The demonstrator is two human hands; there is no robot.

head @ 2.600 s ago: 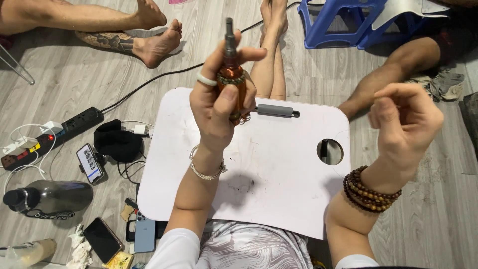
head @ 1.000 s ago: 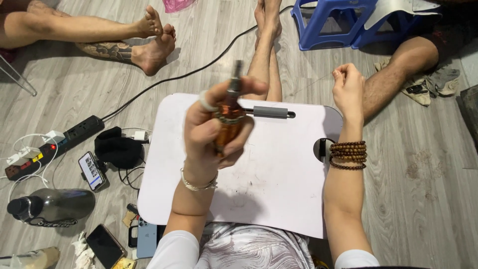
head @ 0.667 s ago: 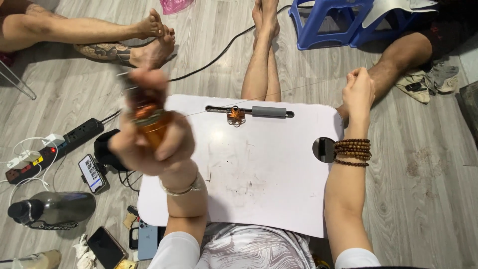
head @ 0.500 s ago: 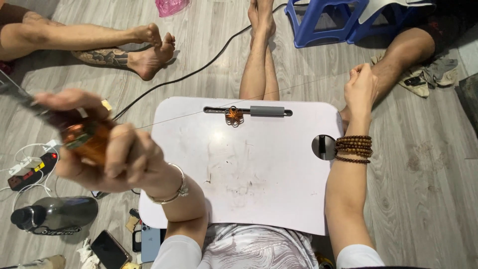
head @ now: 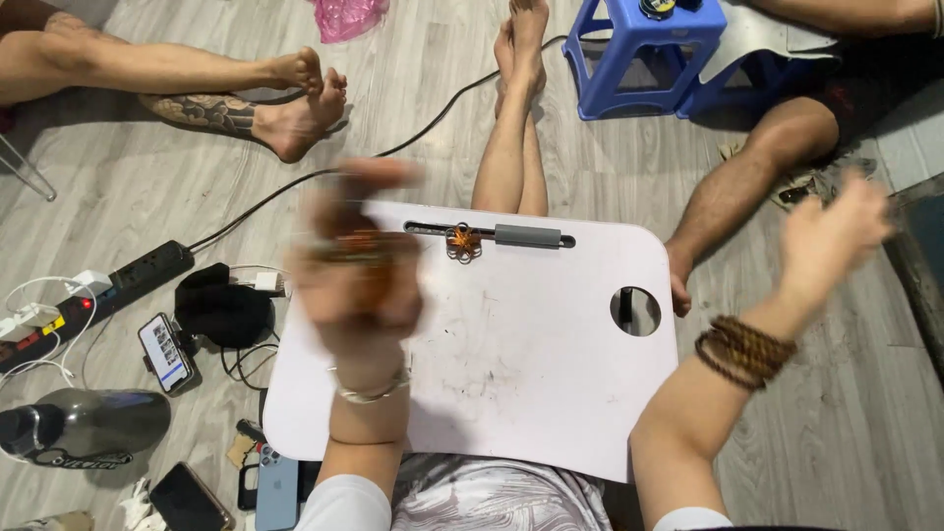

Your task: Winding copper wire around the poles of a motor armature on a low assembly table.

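Left hand (head: 356,264) smeared by motion blur in centre left, orange-brown object (head: 366,273) in its grip unclear, right hand (head: 831,236) blurred at right, grey bottle (head: 84,425) cut at lower left edge

Left of the grip lie a power strip (head: 147,270), phone (head: 163,352) and grey bottle (head: 93,425); far beyond stands a blue stool (head: 644,54).
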